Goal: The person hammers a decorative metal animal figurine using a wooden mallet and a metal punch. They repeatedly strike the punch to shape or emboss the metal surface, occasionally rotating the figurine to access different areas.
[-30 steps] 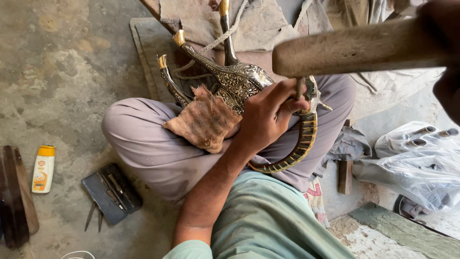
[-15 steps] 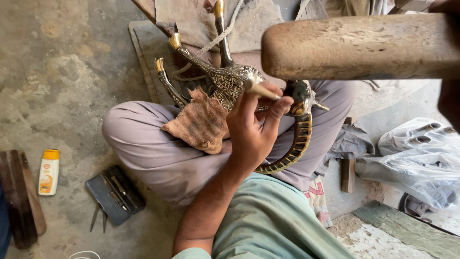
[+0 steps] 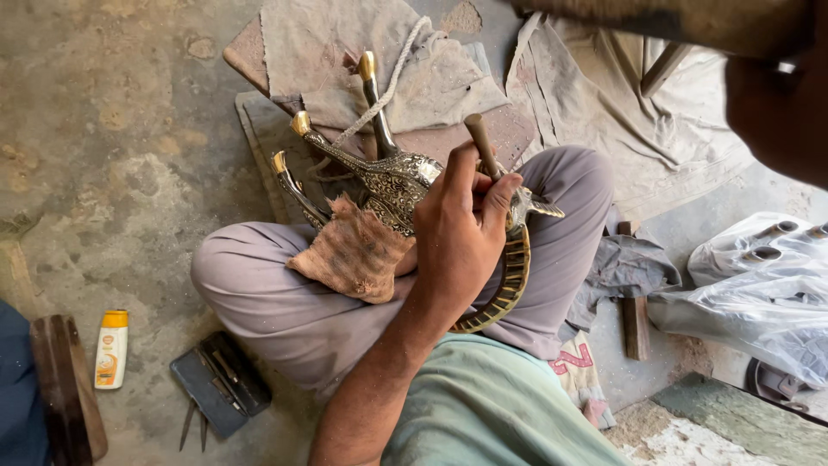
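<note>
While gripped, the punch [image 3: 479, 145] tilts up-left.

Right hand [image 3: 780, 103] and its wooden mallet [image 3: 690, 22] — blurred, cut off at the top edge.

The lap is crowded. The left hand [image 3: 461, 237] sits on the metal bird [image 3: 405, 185], with a brown rag [image 3: 354, 255] just beside it. The bird's three legs [image 3: 323, 147] stick out over a cloth [image 3: 345, 69]. There is open floor [image 3: 112, 155] on the left, past the bottle [image 3: 110, 349] and tool case [image 3: 220, 384].
</note>
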